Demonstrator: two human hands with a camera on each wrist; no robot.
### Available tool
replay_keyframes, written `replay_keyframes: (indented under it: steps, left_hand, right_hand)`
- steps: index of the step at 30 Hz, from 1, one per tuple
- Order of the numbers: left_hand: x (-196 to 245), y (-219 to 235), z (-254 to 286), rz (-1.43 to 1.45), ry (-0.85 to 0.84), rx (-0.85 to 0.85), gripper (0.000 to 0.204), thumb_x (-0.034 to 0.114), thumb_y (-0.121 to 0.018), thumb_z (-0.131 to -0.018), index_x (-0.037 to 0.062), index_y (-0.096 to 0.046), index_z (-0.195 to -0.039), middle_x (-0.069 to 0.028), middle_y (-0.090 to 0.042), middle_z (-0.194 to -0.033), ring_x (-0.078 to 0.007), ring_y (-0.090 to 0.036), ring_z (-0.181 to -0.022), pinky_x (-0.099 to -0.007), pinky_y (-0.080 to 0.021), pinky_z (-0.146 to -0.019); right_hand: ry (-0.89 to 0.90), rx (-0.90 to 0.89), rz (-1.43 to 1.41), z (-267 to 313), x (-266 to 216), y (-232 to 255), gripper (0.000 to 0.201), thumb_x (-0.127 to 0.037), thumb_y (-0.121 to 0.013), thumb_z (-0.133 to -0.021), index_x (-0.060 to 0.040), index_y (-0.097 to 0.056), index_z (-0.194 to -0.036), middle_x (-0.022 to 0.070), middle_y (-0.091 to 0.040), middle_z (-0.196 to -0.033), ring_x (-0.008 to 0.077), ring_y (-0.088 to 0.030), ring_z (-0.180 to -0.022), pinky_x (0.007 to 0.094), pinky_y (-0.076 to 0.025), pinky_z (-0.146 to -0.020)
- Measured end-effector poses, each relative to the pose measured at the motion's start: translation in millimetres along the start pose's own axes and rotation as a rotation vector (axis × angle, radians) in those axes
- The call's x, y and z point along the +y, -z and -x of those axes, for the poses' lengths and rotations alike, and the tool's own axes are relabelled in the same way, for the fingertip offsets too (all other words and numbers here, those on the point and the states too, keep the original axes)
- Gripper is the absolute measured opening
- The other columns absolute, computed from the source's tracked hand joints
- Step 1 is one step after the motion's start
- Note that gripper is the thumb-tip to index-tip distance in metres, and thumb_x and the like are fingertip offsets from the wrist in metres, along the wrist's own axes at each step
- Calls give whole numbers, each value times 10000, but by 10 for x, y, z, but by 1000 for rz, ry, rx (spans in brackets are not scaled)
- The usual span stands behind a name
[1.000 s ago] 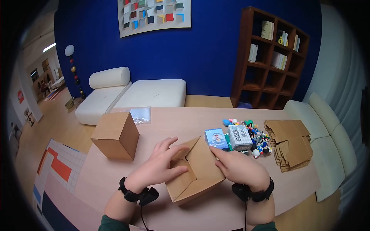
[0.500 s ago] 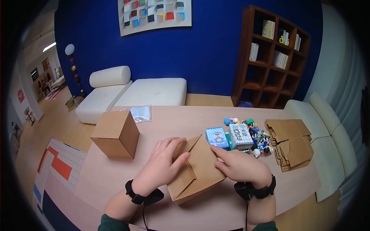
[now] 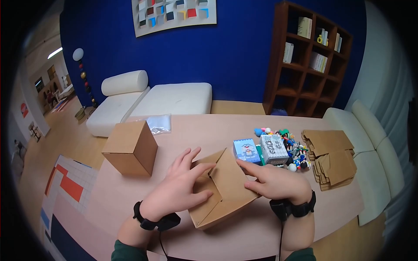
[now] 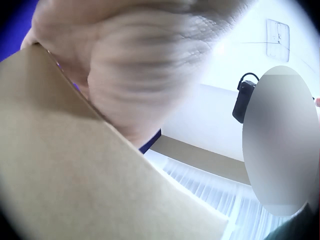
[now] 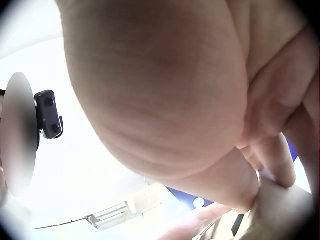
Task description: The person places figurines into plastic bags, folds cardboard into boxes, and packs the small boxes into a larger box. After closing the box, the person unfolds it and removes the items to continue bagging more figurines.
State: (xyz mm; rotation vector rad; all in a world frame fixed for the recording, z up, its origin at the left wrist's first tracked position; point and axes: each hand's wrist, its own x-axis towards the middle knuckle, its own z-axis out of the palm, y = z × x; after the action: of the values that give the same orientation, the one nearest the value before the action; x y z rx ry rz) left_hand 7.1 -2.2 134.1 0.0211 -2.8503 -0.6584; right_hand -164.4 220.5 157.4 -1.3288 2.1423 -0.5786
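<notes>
A brown cardboard box (image 3: 235,185) sits at a slant on the table's near side, its top flaps folded inward and overlapping. My left hand (image 3: 172,189) lies over its left flaps, fingers spread, with thumb and index finger reaching onto the cardboard. In the left wrist view, the palm (image 4: 135,75) is right at the box's edge. At the right side, my right hand (image 3: 281,182) holds the box, thumb on the top flap and index finger along the far edge. In the right wrist view, fingertips (image 5: 282,175) bend over the cardboard.
A closed cardboard box (image 3: 122,139) stands at the left, with a clear plastic bag (image 3: 160,123) behind it. Beyond my right hand are a blue picture box (image 3: 246,150), a grey box (image 3: 273,149) and several small figures (image 3: 299,153). Flattened cartons (image 3: 333,163) lie stacked at the right.
My left hand's fingers were spread, drew together over the left flap, and are now spread again farther left. My right hand has shifted slightly right, keeping its hold on the box.
</notes>
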Motion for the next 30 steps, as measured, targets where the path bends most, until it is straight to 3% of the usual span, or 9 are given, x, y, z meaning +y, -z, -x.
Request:
replay_keyframes:
  steps: [3,5,6,9,14,20,22,26,30]
  left_hand:
    - [72,-51,11,-123,27,30,661,411,-794,-828,159,-575,-1398,-298,-308,-1581,-495,-228,-1491,-541,-295,-1175]
    - [86,-35,32,-138,27,44,706,468,-798,-815,165,-567,-1409,-308,-318,-1572,-501,-237,-1483,-547,-293,-1173]
    - [97,-27,40,-151,24,56,753,526,-802,-802,170,-558,-1420,-318,-329,-1562,-507,-247,-1475,-554,-291,-1171]
    - [106,44,67,-112,22,-18,883,619,-804,-756,187,-517,-1470,-333,-312,-1562,-516,-288,-1451,-552,-292,-1164]
    - [63,91,72,-92,-53,-129,1034,698,-801,-694,201,-452,-1531,-346,-278,-1566,-511,-344,-1416,-547,-277,-1161]
    - [197,60,110,-187,-76,-98,944,515,-806,-706,189,-461,-1523,-344,-334,-1513,-501,-337,-1411,-580,-246,-1163]
    - [212,36,103,-150,-67,-67,921,420,-787,-682,178,-471,-1512,-325,-374,-1478,-488,-372,-1368,-557,-279,-1150]
    - [210,2,91,-121,-44,-39,916,395,-787,-666,179,-481,-1501,-308,-388,-1471,-473,-408,-1321,-527,-313,-1134]
    - [145,-8,65,-100,-54,-34,858,454,-787,-745,161,-485,-1493,-291,-414,-1467,-457,-407,-1350,-520,-311,-1132]
  right_hand:
    - [-27,-68,-32,14,-35,-4,772,-357,-662,-957,17,-322,-1540,240,-604,-1337,365,-646,-1125,377,-503,-964]
    - [183,110,67,69,-89,-77,1013,-514,-776,-836,46,-307,-1537,294,-466,-1485,407,-609,-1209,381,-492,-1007]
    - [184,109,66,98,-101,-93,1013,-514,-776,-836,46,-307,-1537,294,-466,-1485,407,-609,-1209,381,-492,-1007]
    - [288,87,245,161,-136,-130,1219,-614,-843,-704,64,-271,-1540,314,-254,-1607,441,-555,-1277,396,-484,-1040]
    - [254,81,257,121,-156,-208,1209,-554,-862,-712,62,-242,-1548,349,-238,-1593,465,-546,-1275,406,-484,-1050]
    - [202,22,234,135,-252,-187,1162,-504,-857,-744,15,-224,-1568,380,-222,-1578,493,-534,-1272,415,-490,-1047]
    - [198,20,227,142,-250,-194,1154,-498,-855,-748,-5,-220,-1576,381,-225,-1574,494,-535,-1270,418,-493,-1044]
    - [205,33,219,154,-253,-204,1154,-496,-853,-751,-39,-205,-1588,381,-234,-1570,494,-540,-1263,423,-499,-1035]
    - [178,-6,202,179,-313,-155,1164,-493,-848,-760,-46,-176,-1599,379,-253,-1565,483,-513,-1303,413,-474,-1065]
